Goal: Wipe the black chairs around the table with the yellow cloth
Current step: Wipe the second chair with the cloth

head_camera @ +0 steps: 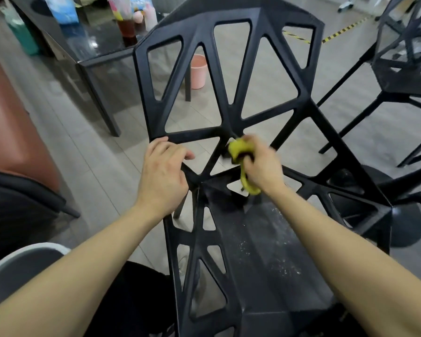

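Right grip (258, 161) bunched around yellow cloth (238, 148), seemingly against black chair (231, 113) strut.

black chairs: 2 (231, 113) (404, 76) | yellow cloth: 1 (241, 152) | table: 1 (100, 62) | pink bucket: 1 (199, 71)

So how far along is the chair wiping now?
In hand: the right hand rubs the yellow cloth on the near chair where back meets seat, while the left hand steadies its frame. Left: white specks remain on the seat, and a second chair stands untouched. Nothing looks finished.
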The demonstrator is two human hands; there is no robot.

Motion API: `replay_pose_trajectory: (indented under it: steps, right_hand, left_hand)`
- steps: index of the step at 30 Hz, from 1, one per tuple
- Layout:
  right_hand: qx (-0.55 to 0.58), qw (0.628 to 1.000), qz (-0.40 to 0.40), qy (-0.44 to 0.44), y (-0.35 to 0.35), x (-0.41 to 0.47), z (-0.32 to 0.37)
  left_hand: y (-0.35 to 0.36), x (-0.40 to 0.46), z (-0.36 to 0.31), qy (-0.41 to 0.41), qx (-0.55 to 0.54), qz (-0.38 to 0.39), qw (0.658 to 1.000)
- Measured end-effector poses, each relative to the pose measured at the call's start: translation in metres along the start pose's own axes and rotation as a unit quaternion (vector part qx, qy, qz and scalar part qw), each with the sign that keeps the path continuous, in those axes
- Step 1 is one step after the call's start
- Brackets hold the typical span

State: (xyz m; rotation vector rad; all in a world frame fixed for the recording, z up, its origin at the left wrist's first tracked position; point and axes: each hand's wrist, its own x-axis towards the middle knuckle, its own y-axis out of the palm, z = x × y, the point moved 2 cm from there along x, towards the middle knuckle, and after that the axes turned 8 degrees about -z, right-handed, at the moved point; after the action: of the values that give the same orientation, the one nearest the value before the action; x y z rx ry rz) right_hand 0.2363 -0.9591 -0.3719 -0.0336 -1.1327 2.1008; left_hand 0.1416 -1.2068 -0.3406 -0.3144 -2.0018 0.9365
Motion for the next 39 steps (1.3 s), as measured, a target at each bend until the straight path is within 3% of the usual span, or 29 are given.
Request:
replay_pose_trajectory:
  steps: [2, 3, 4, 6, 9, 11, 14, 15, 17, 19, 23, 26, 29, 31, 34, 36, 39]
  right_hand:
    - [0.099, 0.974, -0.184, 0.083, -0.012, 0.027, 0.020]
    - [0.129, 0.964, -0.217, 0.082, -0.004, 0.027, 0.034]
    - [0.139, 0.967, -0.202, 0.076, 0.012, 0.017, 0.045]
    - [0.132, 0.986, -0.083, 0.056, 0.053, -0.029, 0.052]
    - [0.040, 0.994, 0.078, -0.071, 0.065, -0.079, 0.043]
    - [0.052, 0.995, 0.086, 0.006, 0.051, -0.039, 0.042]
    - [0.021, 0.994, -0.069, 0.085, 0.035, 0.008, 0.041]
    - [0.010, 0.996, -0.063, 0.068, 0.040, 0.001, 0.041]
    - [-0.020, 0.998, 0.055, -0.028, 0.063, -0.039, 0.030]
    - [-0.091, 0.977, 0.154, -0.117, 0.068, -0.080, 0.010]
    - [-0.099, 0.953, 0.249, -0.142, 0.044, -0.091, -0.011]
    - [-0.072, 0.968, 0.216, -0.108, 0.060, -0.072, 0.000]
    - [-0.058, 0.990, 0.131, 0.017, 0.086, -0.060, 0.029]
    - [-0.083, 0.988, 0.124, -0.039, 0.081, -0.079, 0.027]
    - [-0.098, 0.960, 0.216, -0.149, 0.054, -0.108, -0.004]
    - [-0.125, 0.954, 0.239, -0.134, 0.053, -0.085, -0.005]
    - [-0.133, 0.975, 0.174, -0.042, 0.075, -0.049, 0.027]
  left_hand:
    - [0.001, 0.000, 0.002, -0.001, 0.002, 0.004, 1.000]
    - [0.001, 0.000, 0.002, 0.000, 0.002, 0.007, 1.000]
    - [0.001, 0.001, 0.002, 0.001, 0.003, 0.009, 1.000]
    - [0.001, 0.002, 0.001, 0.008, 0.007, 0.010, 1.000]
    - [0.001, -0.001, 0.001, 0.014, 0.008, 0.004, 1.000]
    - [0.001, -0.001, 0.001, 0.014, 0.010, 0.009, 1.000]
    - [0.002, 0.001, 0.002, 0.005, 0.024, 0.018, 1.000]
    - [0.002, 0.002, 0.002, 0.005, 0.025, 0.020, 0.999]
    - [0.003, 0.003, 0.001, 0.010, 0.023, 0.019, 1.000]
    - [0.002, 0.002, 0.001, 0.012, 0.025, 0.015, 1.000]
    - [0.003, 0.000, 0.000, 0.014, 0.026, 0.017, 0.999]
    - [0.003, 0.004, -0.001, 0.012, 0.027, 0.020, 0.999]
    - [0.002, 0.004, 0.001, 0.013, 0.027, 0.016, 0.999]
    - [0.003, 0.004, 0.002, 0.010, 0.020, 0.017, 1.000]
    - [0.004, 0.004, 0.003, 0.003, 0.017, 0.009, 1.000]
    - [0.004, 0.006, 0.003, 0.008, 0.013, 0.008, 1.000]
    - [0.006, 0.011, 0.006, 0.014, 0.012, 0.008, 1.000]
